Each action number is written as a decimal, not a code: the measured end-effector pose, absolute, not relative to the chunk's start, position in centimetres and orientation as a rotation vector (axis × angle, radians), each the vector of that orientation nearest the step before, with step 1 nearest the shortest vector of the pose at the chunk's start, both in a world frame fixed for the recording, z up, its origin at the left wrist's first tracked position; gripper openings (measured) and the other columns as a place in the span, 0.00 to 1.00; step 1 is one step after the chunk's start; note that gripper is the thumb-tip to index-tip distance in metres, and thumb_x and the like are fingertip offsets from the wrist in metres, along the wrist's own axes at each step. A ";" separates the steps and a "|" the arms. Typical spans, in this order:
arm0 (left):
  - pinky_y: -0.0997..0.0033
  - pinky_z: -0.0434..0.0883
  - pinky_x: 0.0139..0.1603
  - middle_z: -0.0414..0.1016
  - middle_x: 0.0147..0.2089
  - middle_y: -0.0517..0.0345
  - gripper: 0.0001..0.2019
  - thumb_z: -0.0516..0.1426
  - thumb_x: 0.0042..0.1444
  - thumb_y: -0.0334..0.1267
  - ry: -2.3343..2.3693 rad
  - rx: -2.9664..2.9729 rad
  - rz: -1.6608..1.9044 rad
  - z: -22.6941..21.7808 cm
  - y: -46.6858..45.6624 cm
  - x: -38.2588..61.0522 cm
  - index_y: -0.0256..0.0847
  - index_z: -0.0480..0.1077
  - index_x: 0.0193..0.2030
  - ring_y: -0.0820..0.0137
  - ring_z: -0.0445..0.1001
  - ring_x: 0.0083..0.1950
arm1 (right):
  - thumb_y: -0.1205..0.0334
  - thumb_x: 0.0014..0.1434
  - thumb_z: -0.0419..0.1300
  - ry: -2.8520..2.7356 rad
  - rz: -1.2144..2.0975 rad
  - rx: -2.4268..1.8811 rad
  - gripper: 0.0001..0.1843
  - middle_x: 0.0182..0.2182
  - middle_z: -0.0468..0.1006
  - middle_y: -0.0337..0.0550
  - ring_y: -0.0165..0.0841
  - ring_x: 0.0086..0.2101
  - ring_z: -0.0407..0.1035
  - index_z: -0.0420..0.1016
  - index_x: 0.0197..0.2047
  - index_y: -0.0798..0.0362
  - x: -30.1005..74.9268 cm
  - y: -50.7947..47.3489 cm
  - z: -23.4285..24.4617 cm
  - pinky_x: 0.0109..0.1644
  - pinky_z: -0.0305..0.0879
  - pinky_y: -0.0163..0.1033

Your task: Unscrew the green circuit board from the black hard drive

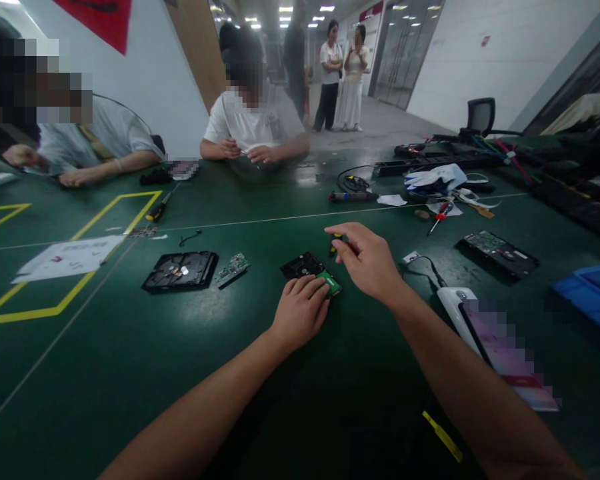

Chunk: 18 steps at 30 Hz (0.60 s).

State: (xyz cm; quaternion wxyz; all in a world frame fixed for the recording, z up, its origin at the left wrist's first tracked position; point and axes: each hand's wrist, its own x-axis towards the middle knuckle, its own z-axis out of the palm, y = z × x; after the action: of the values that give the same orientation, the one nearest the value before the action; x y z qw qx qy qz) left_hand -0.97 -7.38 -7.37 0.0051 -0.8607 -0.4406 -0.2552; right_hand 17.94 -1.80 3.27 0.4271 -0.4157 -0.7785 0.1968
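A small hard drive (300,265) with a green circuit board (332,283) at its near right end lies on the green table. My left hand (303,307) rests over its near side, fingers bent and pressing it down; they hide part of the drive. Above the drive's right side, my right hand (367,260) has thumb and index finger around the short yellow-and-black handle of a screwdriver (336,243). That tool looks upright, and its tip is hard to make out. To the left lie a larger hard drive (181,271) and a loose circuit board (233,269).
Right of my arm are a white device with a cable (460,300), another hard drive (497,253), a red screwdriver (441,217) and a blue tray (587,287). Gloves (435,179) lie farther back. Papers (67,258) are at left. Two people sit across the table.
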 end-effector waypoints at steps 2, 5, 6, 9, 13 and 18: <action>0.46 0.67 0.64 0.76 0.64 0.52 0.17 0.53 0.70 0.41 -1.383 -2.695 -0.797 -7.4 -7.4 -1.0 0.45 0.72 0.63 0.53 0.70 0.66 | 0.62 0.71 0.56 -1.910 0.574 -1.046 0.16 0.50 0.79 0.45 0.31 0.31 0.74 0.74 0.59 0.47 17.8 -1.8 3.1 0.40 0.73 0.43; 0.46 0.67 0.64 0.76 0.64 0.53 0.17 0.53 0.70 0.41 -1.392 -2.692 -0.793 -7.4 -7.4 -1.0 0.44 0.72 0.63 0.54 0.69 0.66 | 0.59 0.70 0.58 -1.882 0.591 -1.052 0.15 0.51 0.78 0.46 0.35 0.37 0.76 0.74 0.58 0.47 17.8 -1.8 3.0 0.41 0.74 0.43; 0.46 0.67 0.64 0.76 0.64 0.52 0.17 0.53 0.70 0.41 -1.392 -2.692 -0.793 -7.4 -7.4 -0.9 0.44 0.72 0.62 0.53 0.69 0.66 | 0.58 0.70 0.58 -1.892 0.565 -1.050 0.13 0.51 0.78 0.47 0.36 0.38 0.76 0.75 0.56 0.46 17.8 -1.8 3.0 0.42 0.74 0.44; 0.46 0.67 0.64 0.76 0.64 0.51 0.17 0.53 0.70 0.41 -1.386 -2.695 -0.791 -7.3 -7.4 -0.9 0.44 0.72 0.62 0.53 0.69 0.66 | 0.57 0.70 0.59 -1.934 0.488 -1.045 0.10 0.51 0.77 0.47 0.36 0.39 0.75 0.78 0.51 0.47 17.9 -1.8 3.2 0.42 0.73 0.44; 0.46 0.66 0.64 0.76 0.64 0.52 0.18 0.53 0.71 0.42 -1.389 -2.704 -0.780 -7.3 -7.4 -0.9 0.44 0.72 0.63 0.53 0.69 0.66 | 0.59 0.71 0.56 -1.920 0.576 -1.054 0.13 0.49 0.79 0.44 0.31 0.31 0.74 0.75 0.56 0.46 18.0 -1.8 3.4 0.41 0.72 0.43; 0.46 0.66 0.64 0.75 0.64 0.52 0.18 0.52 0.71 0.41 -1.389 -2.706 -0.788 -7.2 -7.4 -1.0 0.44 0.71 0.63 0.53 0.69 0.66 | 0.59 0.72 0.55 -1.872 0.636 -1.091 0.15 0.46 0.80 0.46 0.33 0.33 0.75 0.73 0.58 0.48 17.8 -1.9 3.2 0.40 0.72 0.42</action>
State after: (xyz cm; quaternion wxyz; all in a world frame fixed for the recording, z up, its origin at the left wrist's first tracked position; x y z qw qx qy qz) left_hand -0.96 -7.37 -7.18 0.0000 -0.8613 -0.4420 -0.2507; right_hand 17.79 -1.88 3.15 0.4274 -0.4367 -0.7495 0.2546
